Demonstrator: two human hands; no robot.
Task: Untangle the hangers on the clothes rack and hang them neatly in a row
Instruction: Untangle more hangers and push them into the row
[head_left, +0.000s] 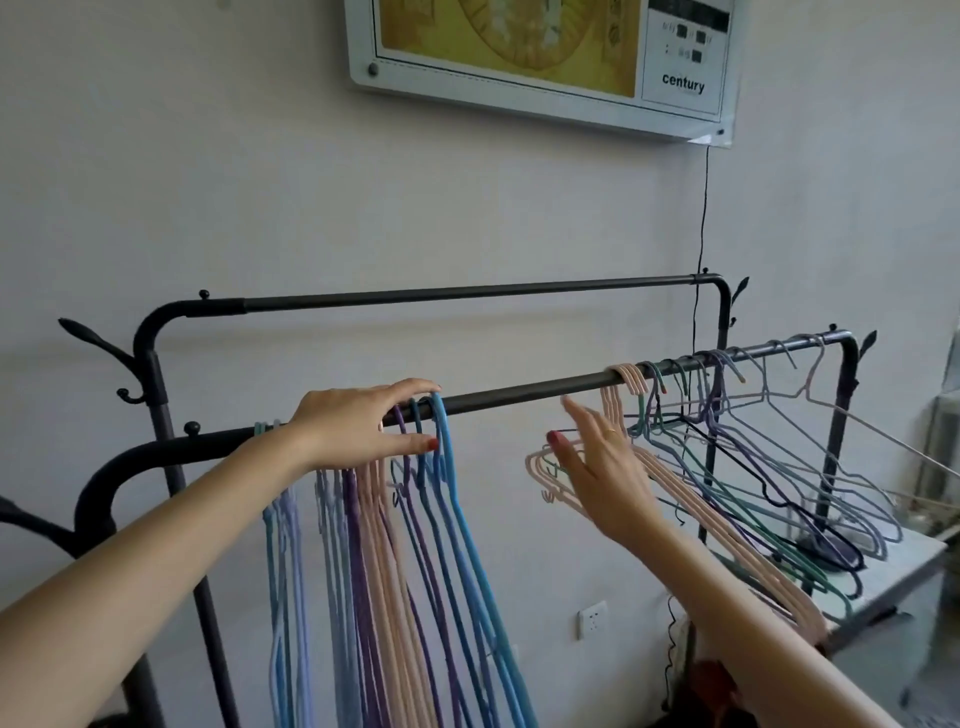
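A black clothes rack has a near rail (524, 391) and a higher far rail (467, 292). On the near rail's left part, a row of blue, lilac, purple and pink hangers (374, 561) hangs close together. My left hand (363, 423) rests over the rail on their hooks, its thumb against a blue hanger (452, 499). On the right part hangs a tangled bunch of pink, green, purple and white hangers (737, 467). My right hand (597, 467) is spread open just left of the pink hangers (623, 384), below the rail, holding nothing.
A framed calendar panel (545, 52) hangs on the white wall, with a thin black cord (704, 218) running down to the rack. A wall socket (592, 621) sits low behind. A grey table (883, 571) stands at the right under the tangled hangers. Coat hooks (98, 338) stick out at the rack's left.
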